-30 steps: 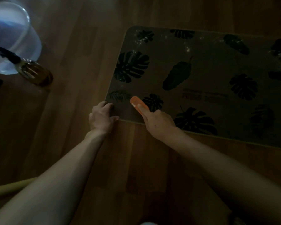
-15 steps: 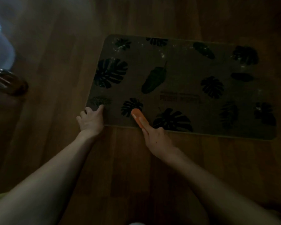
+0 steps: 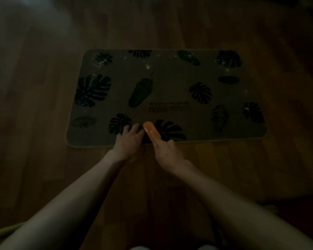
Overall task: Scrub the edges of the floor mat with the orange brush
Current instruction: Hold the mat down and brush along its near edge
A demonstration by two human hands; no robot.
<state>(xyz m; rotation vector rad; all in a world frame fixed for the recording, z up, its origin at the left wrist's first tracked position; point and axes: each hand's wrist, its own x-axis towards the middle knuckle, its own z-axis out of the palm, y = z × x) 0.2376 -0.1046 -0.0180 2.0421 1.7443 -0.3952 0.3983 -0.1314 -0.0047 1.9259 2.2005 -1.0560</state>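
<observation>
Wooden floor (image 3: 43, 159) — leaf-print mat (image 3: 170, 73); right hand (image 3: 165, 152) grips orange brush (image 3: 150, 131), left hand (image 3: 129, 139) fingers spread.

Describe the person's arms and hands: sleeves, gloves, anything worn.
Both forearms are bare, with no sleeves in view. The left hand and right hand wear no gloves. No watch, ring or bracelet shows, though the dim light could hide small items.

the floor mat (image 3: 170, 83) looks like matt cloth, short-napped, printed with dark leaves, with a paler stitched binding along its edge and a few small glints scattered across the far side. the orange brush (image 3: 150, 131) has a smooth plastic back with a soft sheen. the floor (image 3: 43, 159) beneath is wood-look planking, smooth, faintly glossy.
</observation>
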